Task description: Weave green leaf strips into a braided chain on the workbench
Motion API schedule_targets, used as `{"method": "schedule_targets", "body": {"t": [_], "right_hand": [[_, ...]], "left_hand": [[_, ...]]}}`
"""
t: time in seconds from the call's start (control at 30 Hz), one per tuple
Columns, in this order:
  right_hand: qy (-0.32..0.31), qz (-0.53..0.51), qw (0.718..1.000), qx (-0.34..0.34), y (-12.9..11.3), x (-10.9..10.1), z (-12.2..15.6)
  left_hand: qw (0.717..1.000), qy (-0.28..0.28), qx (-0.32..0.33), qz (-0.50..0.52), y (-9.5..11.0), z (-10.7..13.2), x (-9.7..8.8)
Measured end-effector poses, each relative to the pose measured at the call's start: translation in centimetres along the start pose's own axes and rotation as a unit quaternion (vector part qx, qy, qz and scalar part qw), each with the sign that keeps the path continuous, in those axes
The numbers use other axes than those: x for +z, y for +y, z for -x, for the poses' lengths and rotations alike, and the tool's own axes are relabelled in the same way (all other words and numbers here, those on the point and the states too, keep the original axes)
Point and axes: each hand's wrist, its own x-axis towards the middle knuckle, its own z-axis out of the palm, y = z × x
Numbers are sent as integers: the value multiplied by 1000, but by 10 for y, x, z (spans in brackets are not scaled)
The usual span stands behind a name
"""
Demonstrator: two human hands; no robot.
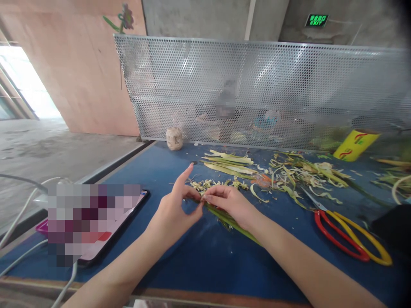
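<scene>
Above surface [192, 265]: green stalk [224, 218] slanting toward right forearm, far end between hands. Left hand [168, 216] grip pinching tip, index raised; right hand [236, 207] grip pinching just beside. Light, close fingertip hold likely best. Room nearward, to front edge [180, 296]; phone [111, 235] bounds left, scissors [346, 235] right, scraps [293, 173] beyond.

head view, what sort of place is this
Probably a workshop or similar indoor workspace: a lit green EXIT sign hangs by bare concrete, a perforated metal screen backs the blue worktop, and scissors lie among loose plant strips.
</scene>
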Motion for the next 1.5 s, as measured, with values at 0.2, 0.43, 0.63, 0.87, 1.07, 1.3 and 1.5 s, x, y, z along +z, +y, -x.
{"method": "schedule_targets", "body": {"t": [0.2,0.43,0.63,0.87,1.07,1.3,1.5], "right_hand": [[-24,-6,1000,-13,2,-3,-1],[-56,132,985,-91,-5,-7,1],[-15,193,974,-121,-5,-9,0],[-6,137,989,-59,1,-11,-5],[-12,143,988,-58,2,-11,-5],[-18,115,993,-6,-1,-8,-3],[-30,56,998,25,-2,-8,-4]], "left_hand": [[999,0,-5,33,-1,0,-1],[997,-16,-31,74,-6,-1,-2],[996,3,-11,89,-9,-1,-1],[988,16,138,-63,-13,2,2],[983,46,156,-80,-16,0,3],[989,17,131,-64,-14,0,1],[999,6,49,-10,-12,1,3]]}}
